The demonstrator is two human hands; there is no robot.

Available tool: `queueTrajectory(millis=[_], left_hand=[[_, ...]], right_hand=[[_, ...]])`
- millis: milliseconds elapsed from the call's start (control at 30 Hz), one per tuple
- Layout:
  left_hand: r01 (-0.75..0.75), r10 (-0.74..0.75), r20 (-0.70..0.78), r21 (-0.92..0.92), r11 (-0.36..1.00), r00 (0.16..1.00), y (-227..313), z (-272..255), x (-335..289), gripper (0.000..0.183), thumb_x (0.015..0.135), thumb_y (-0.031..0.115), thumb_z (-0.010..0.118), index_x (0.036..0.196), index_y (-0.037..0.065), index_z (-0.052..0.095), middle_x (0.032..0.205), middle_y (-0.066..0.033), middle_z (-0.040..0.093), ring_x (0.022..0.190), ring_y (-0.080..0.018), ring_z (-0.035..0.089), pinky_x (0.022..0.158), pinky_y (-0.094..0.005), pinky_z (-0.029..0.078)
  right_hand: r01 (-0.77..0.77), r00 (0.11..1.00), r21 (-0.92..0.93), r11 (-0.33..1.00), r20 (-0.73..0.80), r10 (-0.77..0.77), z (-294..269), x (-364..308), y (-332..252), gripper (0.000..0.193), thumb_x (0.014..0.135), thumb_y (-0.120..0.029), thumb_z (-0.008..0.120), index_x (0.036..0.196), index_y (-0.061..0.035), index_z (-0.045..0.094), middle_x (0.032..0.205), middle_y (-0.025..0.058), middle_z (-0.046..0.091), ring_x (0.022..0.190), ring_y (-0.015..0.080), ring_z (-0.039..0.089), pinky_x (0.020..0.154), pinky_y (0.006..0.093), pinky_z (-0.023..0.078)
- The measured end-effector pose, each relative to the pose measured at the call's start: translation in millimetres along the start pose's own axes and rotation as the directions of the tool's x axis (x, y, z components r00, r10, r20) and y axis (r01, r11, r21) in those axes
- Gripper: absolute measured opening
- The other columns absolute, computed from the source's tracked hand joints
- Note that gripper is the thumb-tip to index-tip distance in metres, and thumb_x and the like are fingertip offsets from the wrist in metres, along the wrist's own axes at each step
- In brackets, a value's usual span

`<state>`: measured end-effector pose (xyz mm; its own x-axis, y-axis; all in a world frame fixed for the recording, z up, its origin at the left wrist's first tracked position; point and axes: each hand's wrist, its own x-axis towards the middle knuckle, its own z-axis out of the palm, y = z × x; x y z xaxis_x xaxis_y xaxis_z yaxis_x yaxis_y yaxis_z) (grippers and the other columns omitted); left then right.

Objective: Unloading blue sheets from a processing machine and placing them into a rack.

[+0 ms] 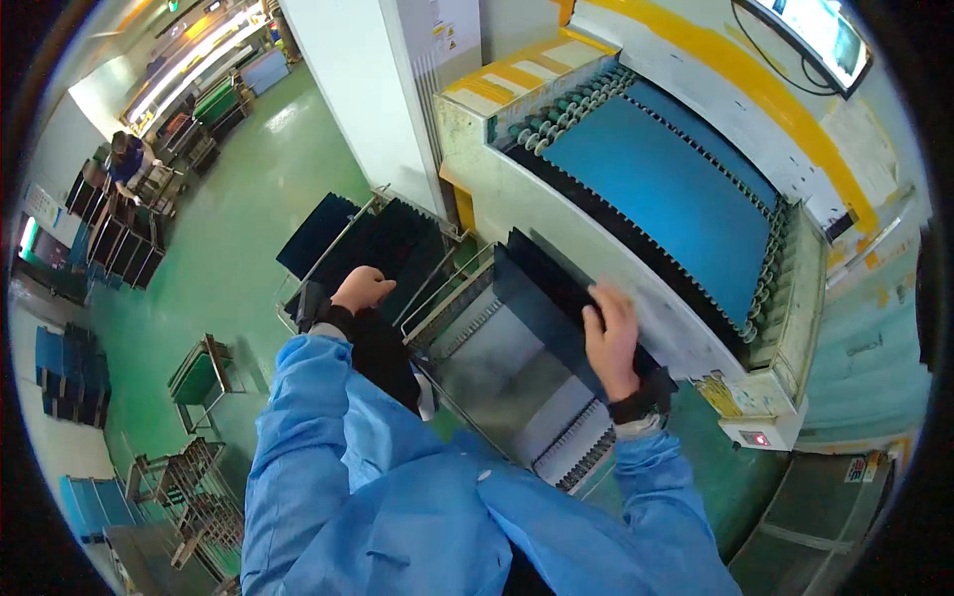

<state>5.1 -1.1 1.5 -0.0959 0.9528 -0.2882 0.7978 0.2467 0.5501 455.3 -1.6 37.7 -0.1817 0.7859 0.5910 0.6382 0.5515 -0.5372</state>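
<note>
My left hand [364, 289] is closed, fingers curled, above a rack [323, 260] of dark panels [397, 248]. Whatever it may be gripping is hidden under the fingers. My right hand [612, 340] has its fingers apart, a little blurred, over the edge of thin dark sheets [542, 293] that stand in a second rack. This metal rack [452, 320] has toothed slots along its sides and a pale, shiny base. Beyond my right hand, a large blue panel [661, 179] lies on the rollers of a conveyor machine [636, 333].
A white column [363, 89] rises behind the racks. A screen [810, 35] hangs at the upper right. A small control box [760, 434] with a red light sits on the machine's near corner. On the left are empty racks [189, 497] and a low cart [202, 382]; a co-worker [134, 167] stands farther off.
</note>
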Motion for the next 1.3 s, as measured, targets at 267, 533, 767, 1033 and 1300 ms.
queueTrajectory(millis=[267,533,767,1033,1300], left_hand=[[0.040,-0.037,0.044,-0.085,0.996,0.998,-10,8,12,0.035,0.080,0.030,0.064,0.067,-0.003,0.063,0.058,-0.0099,0.059,0.051,-0.0201,0.059,0.051,-0.0343,0.047],[0.034,-0.035,0.006,0.036,0.999,0.999,-13,1,5,0.037,0.077,0.036,0.061,0.072,0.000,0.068,0.058,-0.0110,0.061,0.056,-0.0246,0.061,0.056,-0.0386,0.048],[-0.011,0.016,-0.034,0.123,0.992,0.999,1,9,9,0.042,0.081,0.039,0.062,0.073,-0.002,0.065,0.062,-0.0128,0.061,0.058,-0.0243,0.062,0.059,-0.0398,0.049],[0.043,-0.042,-0.012,0.068,0.997,0.999,-12,10,19,0.042,0.075,0.040,0.063,0.077,-0.001,0.068,0.071,-0.0178,0.064,0.070,-0.0322,0.062,0.065,-0.0425,0.049],[0.035,-0.035,-0.008,0.058,0.998,0.999,-12,15,24,0.041,0.076,0.041,0.065,0.078,0.000,0.067,0.067,-0.0153,0.063,0.063,-0.0271,0.062,0.058,-0.0388,0.048]], right_hand=[[-0.110,0.965,-0.200,0.974,0.214,0.153,31,-70,7,0.038,0.075,-0.011,0.065,0.112,-0.0035,0.058,0.111,0.0163,0.059,0.099,0.0348,0.054,0.086,0.0432,0.042],[-0.226,0.897,-0.342,0.912,0.292,0.332,53,-64,28,0.027,0.075,-0.016,0.067,0.099,-0.0046,0.060,0.098,0.0148,0.059,0.094,0.0349,0.056,0.078,0.0450,0.043],[-0.214,0.719,-0.546,0.810,0.473,0.509,49,-93,65,0.021,0.078,-0.016,0.064,0.091,0.0001,0.060,0.086,0.0200,0.061,0.086,0.0386,0.059,0.072,0.0471,0.046],[-0.223,0.739,-0.593,0.774,0.415,0.531,56,-81,68,0.029,0.078,-0.020,0.064,0.098,0.0007,0.061,0.095,0.0193,0.063,0.090,0.0360,0.060,0.077,0.0441,0.047],[-0.258,0.779,-0.566,0.783,0.357,0.515,49,-74,45,0.027,0.077,-0.020,0.063,0.093,0.0019,0.061,0.092,0.0207,0.063,0.088,0.0375,0.061,0.075,0.0456,0.048]])
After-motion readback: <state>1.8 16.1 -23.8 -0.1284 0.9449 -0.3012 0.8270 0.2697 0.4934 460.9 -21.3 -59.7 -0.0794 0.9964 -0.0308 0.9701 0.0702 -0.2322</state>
